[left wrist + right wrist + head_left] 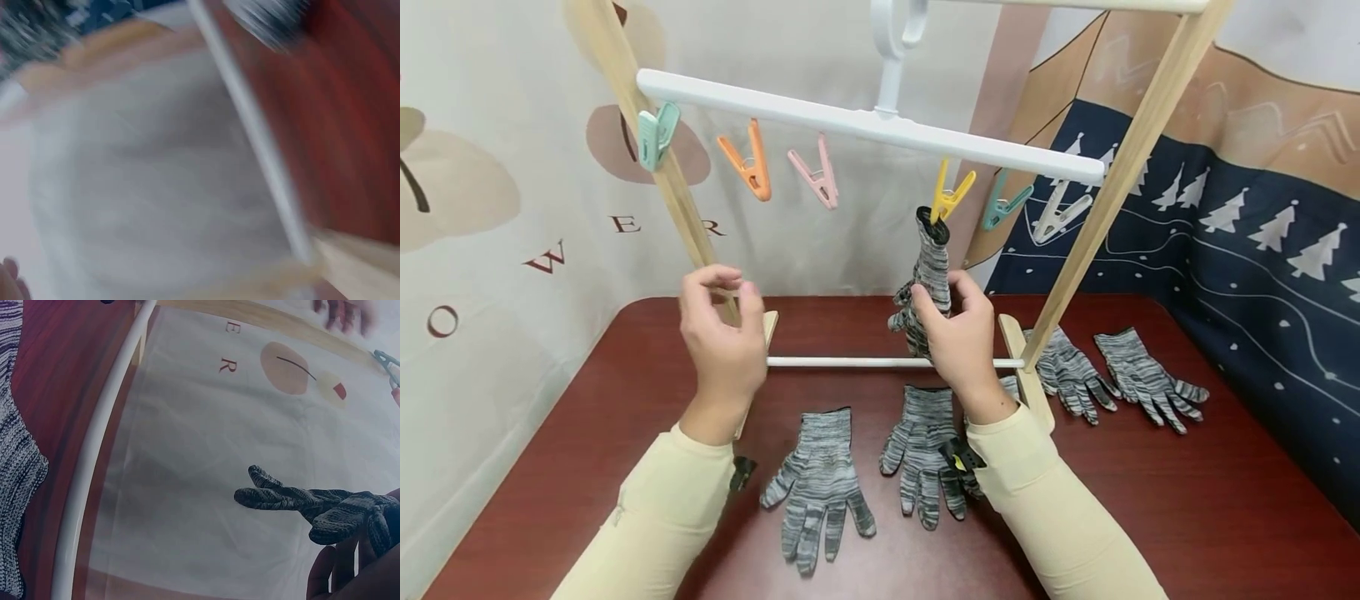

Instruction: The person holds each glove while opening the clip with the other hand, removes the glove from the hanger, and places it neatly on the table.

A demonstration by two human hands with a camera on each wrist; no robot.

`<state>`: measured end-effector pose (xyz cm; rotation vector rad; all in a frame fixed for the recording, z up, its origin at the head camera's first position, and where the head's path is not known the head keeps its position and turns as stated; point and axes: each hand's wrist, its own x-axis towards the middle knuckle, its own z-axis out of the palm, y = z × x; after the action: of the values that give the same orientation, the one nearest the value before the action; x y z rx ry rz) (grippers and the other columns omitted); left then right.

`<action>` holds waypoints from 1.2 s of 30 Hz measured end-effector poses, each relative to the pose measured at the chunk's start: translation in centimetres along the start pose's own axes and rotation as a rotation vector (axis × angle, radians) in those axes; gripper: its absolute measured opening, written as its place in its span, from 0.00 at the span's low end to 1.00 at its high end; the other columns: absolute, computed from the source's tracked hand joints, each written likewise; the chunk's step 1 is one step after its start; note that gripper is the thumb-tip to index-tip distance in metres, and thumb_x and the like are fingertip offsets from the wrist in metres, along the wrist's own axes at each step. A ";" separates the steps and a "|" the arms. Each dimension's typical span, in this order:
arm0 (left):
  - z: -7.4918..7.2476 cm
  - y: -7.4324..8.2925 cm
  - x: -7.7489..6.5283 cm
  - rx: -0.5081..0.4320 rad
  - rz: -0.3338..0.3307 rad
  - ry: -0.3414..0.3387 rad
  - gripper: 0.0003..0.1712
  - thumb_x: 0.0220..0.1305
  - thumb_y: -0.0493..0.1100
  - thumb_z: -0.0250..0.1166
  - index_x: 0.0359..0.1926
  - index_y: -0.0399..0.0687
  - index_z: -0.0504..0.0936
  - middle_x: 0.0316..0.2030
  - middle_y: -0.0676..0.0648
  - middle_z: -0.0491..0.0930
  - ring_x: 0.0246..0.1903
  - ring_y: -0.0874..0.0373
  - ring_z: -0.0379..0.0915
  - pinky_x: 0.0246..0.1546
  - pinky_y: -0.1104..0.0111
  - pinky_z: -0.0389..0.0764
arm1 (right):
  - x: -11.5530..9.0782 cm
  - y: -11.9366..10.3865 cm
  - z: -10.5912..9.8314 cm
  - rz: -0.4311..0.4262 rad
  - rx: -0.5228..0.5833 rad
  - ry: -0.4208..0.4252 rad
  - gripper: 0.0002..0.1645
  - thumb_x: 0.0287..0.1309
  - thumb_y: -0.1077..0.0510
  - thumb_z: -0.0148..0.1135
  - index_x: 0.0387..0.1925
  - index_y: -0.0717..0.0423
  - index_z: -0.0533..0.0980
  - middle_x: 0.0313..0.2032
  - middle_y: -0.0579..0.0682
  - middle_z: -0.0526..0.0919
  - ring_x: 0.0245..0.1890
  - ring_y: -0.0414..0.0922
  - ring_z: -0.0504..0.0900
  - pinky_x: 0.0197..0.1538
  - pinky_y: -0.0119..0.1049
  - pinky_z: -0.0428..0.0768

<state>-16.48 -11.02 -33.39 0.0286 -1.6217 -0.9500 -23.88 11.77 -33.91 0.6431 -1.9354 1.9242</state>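
Note:
A grey-striped knit glove (928, 258) hangs from a yellow clothespin (950, 197), dark cuff up, below a white hanger (865, 125). My right hand (958, 333) grips this glove, thumb across its front and fingers behind; in the right wrist view the knit fingers of the glove (347, 512) stick out beyond the hand. My left hand (722, 342) is raised near the left post, fingers bent loosely and nothing between them. It shows blurred at the top of the right wrist view. Orange (751, 162) and pink clothespins (817, 173) hang bare above and between the hands.
Two gloves lie on the dark red table in front, a left one (822, 483) and a right one (925, 450) partly under my sleeve. More gloves (1150, 379) lie at the right. A wooden frame (1138, 125) with a white lower rod (850, 362) stands around the hanger.

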 end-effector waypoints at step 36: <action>11.3 12.3 6.6 0.178 -0.072 -0.837 0.26 0.75 0.58 0.53 0.64 0.49 0.77 0.54 0.55 0.85 0.56 0.60 0.80 0.58 0.66 0.76 | 0.1 -0.2 -0.3 -0.057 -0.026 -0.017 0.11 0.63 0.58 0.66 0.39 0.63 0.78 0.28 0.54 0.78 0.23 0.40 0.73 0.28 0.30 0.72</action>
<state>-22.22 0.13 -20.55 -0.2173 -2.4858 -0.9217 -23.87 12.02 -33.63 0.7015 -1.9279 1.8621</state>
